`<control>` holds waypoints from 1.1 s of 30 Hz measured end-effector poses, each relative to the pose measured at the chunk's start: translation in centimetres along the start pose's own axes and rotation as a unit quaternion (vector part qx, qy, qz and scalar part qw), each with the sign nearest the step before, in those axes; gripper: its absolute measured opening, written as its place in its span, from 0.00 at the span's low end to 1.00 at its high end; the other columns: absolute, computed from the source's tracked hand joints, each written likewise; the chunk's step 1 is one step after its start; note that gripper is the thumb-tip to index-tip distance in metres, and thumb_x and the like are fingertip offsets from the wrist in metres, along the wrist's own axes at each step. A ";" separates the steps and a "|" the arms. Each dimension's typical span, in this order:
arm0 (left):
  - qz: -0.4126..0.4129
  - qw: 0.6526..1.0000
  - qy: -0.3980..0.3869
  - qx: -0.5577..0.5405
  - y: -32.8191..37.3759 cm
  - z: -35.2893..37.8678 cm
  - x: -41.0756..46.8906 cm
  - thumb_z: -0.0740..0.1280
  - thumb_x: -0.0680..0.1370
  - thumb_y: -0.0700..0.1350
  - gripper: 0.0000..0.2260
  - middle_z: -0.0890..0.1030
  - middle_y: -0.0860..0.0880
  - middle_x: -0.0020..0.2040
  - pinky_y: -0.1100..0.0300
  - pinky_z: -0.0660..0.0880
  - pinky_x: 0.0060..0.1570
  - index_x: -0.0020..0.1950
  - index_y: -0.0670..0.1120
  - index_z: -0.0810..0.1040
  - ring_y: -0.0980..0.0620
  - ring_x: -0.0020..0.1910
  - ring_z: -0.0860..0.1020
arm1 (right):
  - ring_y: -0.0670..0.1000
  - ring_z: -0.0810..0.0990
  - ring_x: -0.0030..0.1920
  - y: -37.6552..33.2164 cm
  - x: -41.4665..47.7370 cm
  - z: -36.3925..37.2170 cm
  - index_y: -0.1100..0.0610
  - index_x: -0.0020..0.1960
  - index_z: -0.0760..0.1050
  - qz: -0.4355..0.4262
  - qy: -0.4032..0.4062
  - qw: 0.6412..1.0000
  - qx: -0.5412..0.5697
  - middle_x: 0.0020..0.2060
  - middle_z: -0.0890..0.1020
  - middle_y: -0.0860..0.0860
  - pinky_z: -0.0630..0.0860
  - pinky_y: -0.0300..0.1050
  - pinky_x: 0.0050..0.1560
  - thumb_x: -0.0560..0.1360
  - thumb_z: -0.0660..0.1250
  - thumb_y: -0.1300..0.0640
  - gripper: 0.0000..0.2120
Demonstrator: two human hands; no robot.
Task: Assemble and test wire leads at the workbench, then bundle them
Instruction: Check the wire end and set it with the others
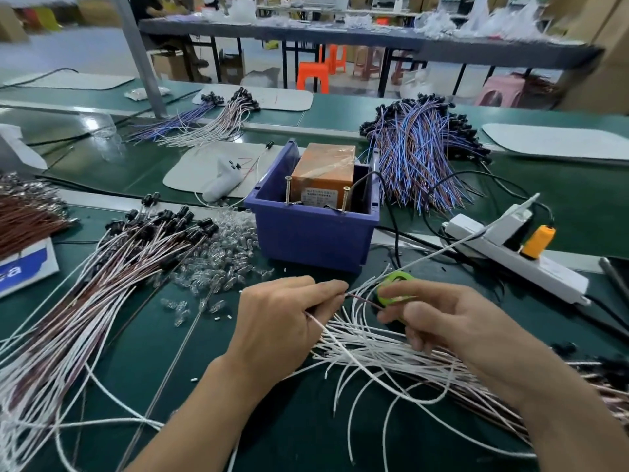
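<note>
On my head view, my left hand [282, 321] pinches the ends of a few white wire leads [367, 349] fanned over the green counter [289, 420]. My right hand [449, 325] grips a green tape roll [396, 284] just beside them. Behind both sits a blue bin [313, 233] holding an orange box [323, 175], with clear bulbs [224, 264] strewn to its left.

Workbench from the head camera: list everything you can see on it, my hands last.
bin: one, blue, bench centre
box: one, orange, inside the bin
capped leads: one big pile, white and brown with black caps, left
bulbs: one heap, clear, left of the bin
blue-brown wires: one pile, right rear
power strip: one, white, right
plug: one, orange, in the power strip
mats: several, grey, rear
loose wires: many, white, under the hands
tape roll: one, green, in the right hand
left hand: pinches loose wires
right hand: holds the tape roll
</note>
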State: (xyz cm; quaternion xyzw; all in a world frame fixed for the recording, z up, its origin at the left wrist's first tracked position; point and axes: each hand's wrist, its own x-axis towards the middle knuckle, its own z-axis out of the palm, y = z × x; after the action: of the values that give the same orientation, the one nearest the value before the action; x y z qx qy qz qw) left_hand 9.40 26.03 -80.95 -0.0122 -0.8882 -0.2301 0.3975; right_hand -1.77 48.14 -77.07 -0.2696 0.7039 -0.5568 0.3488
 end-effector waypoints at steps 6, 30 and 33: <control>-0.021 1.000 -0.005 -0.009 0.2 -0.1 -0.1 0.74 0.77 0.48 0.06 0.85 0.56 0.38 0.58 0.79 0.36 0.51 0.49 0.89 0.58 0.36 0.82 | 0.51 0.66 0.27 1.2 1.3 2.3 0.52 0.42 0.85 -0.025 0.133 0.987 -0.089 0.26 0.79 0.52 0.61 0.41 0.27 0.80 0.68 0.58 0.11; -0.009 0.975 0.004 0.222 2.2 0.5 0.0 0.62 0.70 0.51 0.14 0.81 0.51 0.33 0.55 0.73 0.32 0.42 0.49 0.86 0.46 0.31 0.77 | 0.44 0.76 0.30 -0.4 0.1 8.8 0.48 0.37 0.74 -0.118 0.167 0.966 -0.155 0.29 0.79 0.48 0.76 0.41 0.33 0.82 0.63 0.54 0.14; 0.005 0.975 -0.010 0.221 2.7 0.8 -0.5 0.68 0.69 0.49 0.10 0.81 0.53 0.34 0.55 0.72 0.34 0.45 0.50 0.86 0.49 0.33 0.77 | 0.42 0.75 0.36 -0.5 0.0 9.5 0.43 0.38 0.73 -0.148 0.192 0.939 -0.244 0.33 0.78 0.40 0.70 0.34 0.36 0.79 0.64 0.51 0.11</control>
State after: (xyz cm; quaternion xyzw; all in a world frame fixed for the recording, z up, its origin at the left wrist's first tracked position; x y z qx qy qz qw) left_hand 9.71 28.83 -80.66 0.0696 -0.9208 -0.0256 0.3829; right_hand 5.73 42.33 -77.92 -0.3354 0.8242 -0.4541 0.0438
